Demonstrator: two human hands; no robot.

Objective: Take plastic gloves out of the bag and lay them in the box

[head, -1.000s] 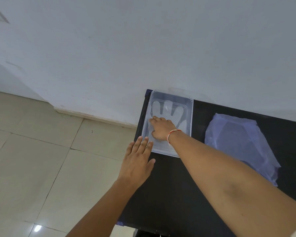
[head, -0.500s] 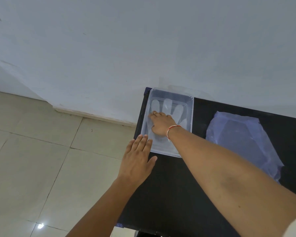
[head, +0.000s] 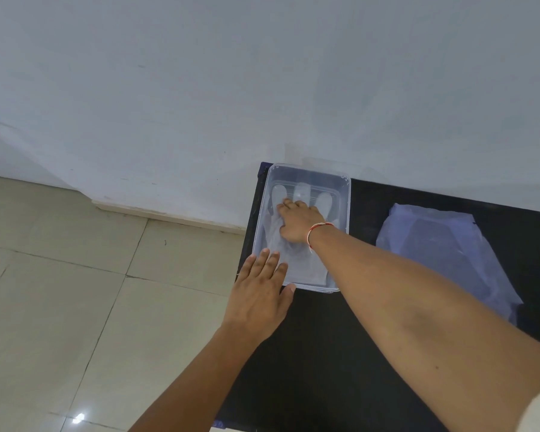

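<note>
Right hand (head: pixel 298 224) presses glove (head: pixel 293 257) inside box (head: pixel 347 198).

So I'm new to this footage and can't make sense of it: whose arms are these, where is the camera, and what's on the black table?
There is no machine: a person wears a camera on the head, looking forward and down, so both arms reach in from below. The right hand presses flat on a clear plastic glove lying in the transparent box. The left hand lies flat with its fingertips on the box's near left corner, seemingly steadying it. Neither hand grips anything. To the right of the box, apart from it, the plastic bag lies flat on the black table, against a white wall.
</note>
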